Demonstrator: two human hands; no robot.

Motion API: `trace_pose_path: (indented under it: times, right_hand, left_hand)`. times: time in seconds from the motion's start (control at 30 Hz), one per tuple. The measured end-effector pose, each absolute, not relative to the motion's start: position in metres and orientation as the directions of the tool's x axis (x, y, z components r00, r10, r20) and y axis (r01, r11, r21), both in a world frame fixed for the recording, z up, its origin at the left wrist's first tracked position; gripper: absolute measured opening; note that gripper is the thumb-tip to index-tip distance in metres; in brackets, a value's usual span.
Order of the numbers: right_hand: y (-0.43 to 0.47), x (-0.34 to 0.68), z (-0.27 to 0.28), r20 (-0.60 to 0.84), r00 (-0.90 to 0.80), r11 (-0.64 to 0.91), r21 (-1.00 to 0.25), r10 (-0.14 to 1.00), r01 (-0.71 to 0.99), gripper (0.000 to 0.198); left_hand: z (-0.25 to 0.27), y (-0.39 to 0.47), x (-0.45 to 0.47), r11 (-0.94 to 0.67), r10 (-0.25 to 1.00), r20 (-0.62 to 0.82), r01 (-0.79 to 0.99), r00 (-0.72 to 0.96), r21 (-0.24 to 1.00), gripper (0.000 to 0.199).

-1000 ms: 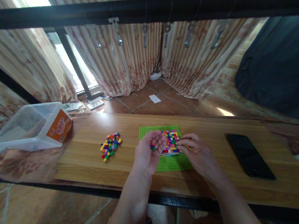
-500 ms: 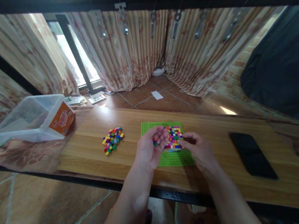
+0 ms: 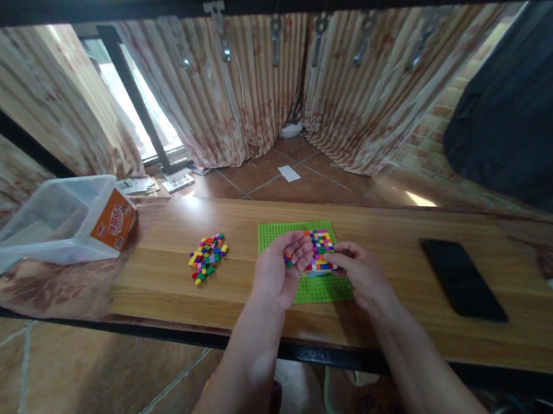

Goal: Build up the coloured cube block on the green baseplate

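My left hand (image 3: 281, 270) is cupped, palm turned up, over the left part of the green baseplate (image 3: 322, 290). A few small toy bricks (image 3: 288, 259) lie in its palm. Beside its fingertips, a block built of multicoloured bricks (image 3: 320, 245) rises from the plate, its left part hidden by the hand. My right hand (image 3: 359, 270) is at the block's right edge, thumb and forefinger brought together in a pinch. Whatever sits between those fingertips is too small to make out.
A loose pile of colourful bricks (image 3: 208, 259) lies on the wooden table (image 3: 164, 274) to the left. Farther left stands a clear plastic bin (image 3: 50, 251) with an orange label. On the right lies a black phone (image 3: 463, 279).
My right hand has shifted slightly left, its fingertips closer over the block's edge. My left hand stays cupped around the bricks. The whole view has moved a little.
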State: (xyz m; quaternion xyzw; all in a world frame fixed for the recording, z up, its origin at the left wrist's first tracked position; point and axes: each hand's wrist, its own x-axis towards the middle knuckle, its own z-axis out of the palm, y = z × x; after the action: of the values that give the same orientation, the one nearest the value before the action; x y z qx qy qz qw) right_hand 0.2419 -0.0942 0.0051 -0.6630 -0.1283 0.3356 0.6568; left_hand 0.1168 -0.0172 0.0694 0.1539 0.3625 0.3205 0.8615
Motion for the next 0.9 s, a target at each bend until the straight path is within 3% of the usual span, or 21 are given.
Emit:
trace_pose_path:
  times: [0.27, 0.37, 0.47, 0.57, 0.63, 0.77, 0.9]
  right_hand:
    - [-0.1, 0.251, 0.005, -0.215, 0.722, -0.055, -0.97, 0.658, -0.238, 0.044]
    - [-0.101, 0.256, 0.005, -0.084, 0.829, 0.035, -0.992, 0.553, -0.124, 0.038]
    - [-0.103, 0.253, 0.013, 0.135, 0.864, 0.046, -0.991, 0.485, 0.129, 0.026]
    - [-0.107, 0.242, 0.025, 0.412, 0.715, 0.065, -0.886, 0.564, 0.459, 0.015]
    - [-0.109, 0.233, 0.031, 0.502, 0.544, 0.112, -0.795, 0.672, 0.596, 0.016]
    - [-0.11, 0.222, 0.036, 0.521, 0.325, 0.169, -0.694, 0.789, 0.7, 0.024]
    - [-0.109, 0.221, 0.035, 0.51, 0.268, 0.141, -0.628, 0.817, 0.765, 0.025]
  left_hand:
    - [0.071, -0.019, 0.118, 0.752, 0.655, -0.508, -0.412, 0.559, 0.515, 0.039]
    - [0.071, -0.02, 0.12, 0.759, 0.641, -0.49, -0.395, 0.591, 0.517, 0.042]
    - [0.072, -0.021, 0.12, 0.773, 0.615, -0.464, -0.375, 0.637, 0.512, 0.044]
    - [0.071, -0.023, 0.121, 0.79, 0.586, -0.434, -0.361, 0.685, 0.496, 0.047]
    - [0.071, -0.023, 0.12, 0.798, 0.57, -0.42, -0.354, 0.706, 0.488, 0.049]
    - [0.07, -0.023, 0.119, 0.804, 0.555, -0.41, -0.34, 0.724, 0.487, 0.051]
    - [0.069, -0.023, 0.119, 0.809, 0.539, -0.39, -0.331, 0.746, 0.485, 0.052]
